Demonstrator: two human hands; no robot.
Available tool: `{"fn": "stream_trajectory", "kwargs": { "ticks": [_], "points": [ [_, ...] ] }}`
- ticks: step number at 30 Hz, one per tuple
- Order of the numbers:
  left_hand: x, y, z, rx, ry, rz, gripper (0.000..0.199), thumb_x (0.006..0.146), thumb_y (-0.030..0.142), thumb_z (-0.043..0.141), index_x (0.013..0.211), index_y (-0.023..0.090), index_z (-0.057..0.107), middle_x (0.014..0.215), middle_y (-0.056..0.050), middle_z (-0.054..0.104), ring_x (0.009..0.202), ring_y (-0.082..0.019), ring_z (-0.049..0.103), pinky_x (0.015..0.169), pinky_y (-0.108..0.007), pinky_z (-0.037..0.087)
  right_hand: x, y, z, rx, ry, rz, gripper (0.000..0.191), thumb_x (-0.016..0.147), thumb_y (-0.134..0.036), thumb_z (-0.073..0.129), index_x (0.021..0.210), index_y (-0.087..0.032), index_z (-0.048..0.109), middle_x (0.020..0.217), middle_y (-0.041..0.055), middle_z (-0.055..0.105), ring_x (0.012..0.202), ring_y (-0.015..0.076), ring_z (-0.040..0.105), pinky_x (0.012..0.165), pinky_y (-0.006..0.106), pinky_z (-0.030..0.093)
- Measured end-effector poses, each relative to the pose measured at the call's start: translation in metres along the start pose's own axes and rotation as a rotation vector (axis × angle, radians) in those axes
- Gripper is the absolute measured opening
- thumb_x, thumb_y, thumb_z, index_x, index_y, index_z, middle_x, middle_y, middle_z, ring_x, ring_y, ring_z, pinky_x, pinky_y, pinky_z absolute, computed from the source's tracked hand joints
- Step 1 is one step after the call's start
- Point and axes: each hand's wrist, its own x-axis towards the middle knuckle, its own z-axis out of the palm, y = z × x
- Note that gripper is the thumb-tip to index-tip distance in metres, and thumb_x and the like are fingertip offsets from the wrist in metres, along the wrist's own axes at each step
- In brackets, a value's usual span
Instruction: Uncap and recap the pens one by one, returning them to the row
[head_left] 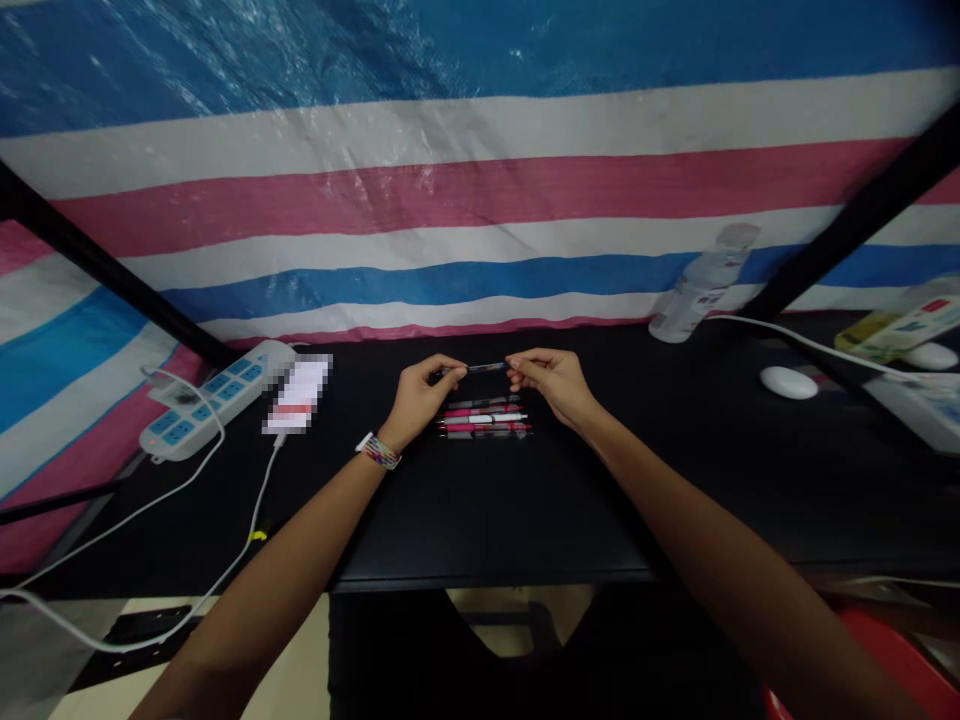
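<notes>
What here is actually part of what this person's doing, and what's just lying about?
Part of the work, it seems:
- slim pen, held between the left hand and right hand
- row of pens just below the hands

Apparently just lying about:
- power strip
- phone with a white cable
- clear bottle
- white oval object

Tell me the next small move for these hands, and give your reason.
Probably ease the held pen toward the row of pens, keeping it level with them. The left hand and right hand pinch it near opposite ends, and it lies roughly parallel to the row, just beyond its far side.
</notes>
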Motion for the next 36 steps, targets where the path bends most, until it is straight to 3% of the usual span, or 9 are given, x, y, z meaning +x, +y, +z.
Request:
{"fn": "stream_trajectory", "kwargs": {
  "ticks": [6,11,18,21,27,29,32,34,36],
  "points": [
    [-0.001,0.004,-0.006,0.285,-0.06,0.341,0.019,0.105,0.034,0.074,0.118,0.022,0.082,0.108,-0.009,0.082,0.098,-0.024,0.077,0.091,-0.04,0.06,0.001,0.0,-0.002,0.057,0.006,0.076,0.044,0.059,-0.049,0.105,0.084,-0.017,0.088,0.075,0.0073,0.077,0.068,0.0172,0.068,0.071,0.038,0.067],
    [0.001,0.001,-0.011,0.366,-0.118,0.422,0.024,0.112,0.031,0.062,0.124,0.02,0.079,0.102,-0.009,0.078,0.094,-0.023,0.071,0.087,-0.04,0.057,0.0,0.003,0.002,0.085,0.024,0.089,0.044,0.058,-0.047,0.106,0.084,-0.016,0.087,0.074,0.0068,0.076,0.071,0.0183,0.069,0.076,0.04,0.068],
    [-0.001,0.005,-0.01,0.284,-0.159,0.269,0.028,0.112,0.038,0.061,0.112,0.021,0.083,0.089,-0.007,0.077,0.084,-0.023,0.07,0.08,-0.036,0.053,-0.003,-0.002,0.002,0.061,0.01,0.045,0.046,0.058,-0.048,0.106,0.087,-0.017,0.087,0.078,0.007,0.077,0.075,0.0205,0.073,0.081,0.044,0.07],
    [-0.001,0.008,-0.008,0.219,-0.15,0.169,0.03,0.111,0.04,0.06,0.104,0.021,0.083,0.093,-0.007,0.08,0.086,-0.023,0.074,0.084,-0.035,0.055,-0.002,-0.005,0.0,0.054,-0.011,0.059,0.046,0.061,-0.05,0.105,0.087,-0.017,0.087,0.078,0.0068,0.077,0.074,0.0199,0.072,0.08,0.043,0.071],
    [0.003,0.001,-0.006,0.079,-0.052,0.067,0.027,0.098,0.044,0.077,0.115,0.022,0.08,0.107,-0.006,0.082,0.09,-0.022,0.075,0.084,-0.033,0.057,0.002,-0.006,-0.005,0.075,0.018,0.059,0.046,0.058,-0.05,0.106,0.085,-0.018,0.087,0.077,0.0059,0.077,0.073,0.0178,0.071,0.077,0.038,0.071],
    [0.003,-0.002,-0.006,0.06,-0.031,0.035,0.033,0.103,0.049,0.069,0.092,0.02,0.08,0.09,-0.005,0.08,0.079,-0.02,0.072,0.077,-0.031,0.055,0.002,-0.005,-0.004,0.076,-0.006,0.059,0.047,0.057,-0.05,0.107,0.085,-0.018,0.087,0.078,0.0056,0.078,0.074,0.0174,0.072,0.077,0.037,0.071],
    [0.003,-0.005,-0.007,0.073,0.0,-0.053,0.062,0.111,0.058,0.051,0.065,0.02,0.07,0.057,-0.001,0.063,0.058,-0.016,0.061,0.066,-0.03,0.049,0.002,-0.003,-0.002,0.078,-0.044,0.054,0.048,0.056,-0.052,0.108,0.086,-0.02,0.088,0.078,0.0048,0.078,0.074,0.0172,0.073,0.076,0.036,0.071],
    [0.004,-0.006,-0.006,0.022,0.019,-0.069,0.052,0.108,0.058,0.057,0.079,0.02,0.077,0.058,0.001,0.062,0.058,-0.016,0.061,0.066,-0.03,0.049,0.002,-0.002,-0.002,0.088,-0.038,0.049,0.049,0.056,-0.052,0.108,0.086,-0.02,0.087,0.077,0.0041,0.078,0.073,0.0169,0.072,0.075,0.036,0.071],
    [0.005,-0.007,-0.006,-0.045,0.026,-0.045,0.033,0.097,0.052,0.076,0.106,0.021,0.08,0.073,0.0,0.07,0.068,-0.017,0.066,0.071,-0.03,0.052,0.002,-0.001,-0.003,0.096,-0.019,0.049,0.049,0.056,-0.052,0.108,0.086,-0.019,0.087,0.077,0.0038,0.077,0.073,0.0166,0.072,0.076,0.036,0.071]
  ]
}}
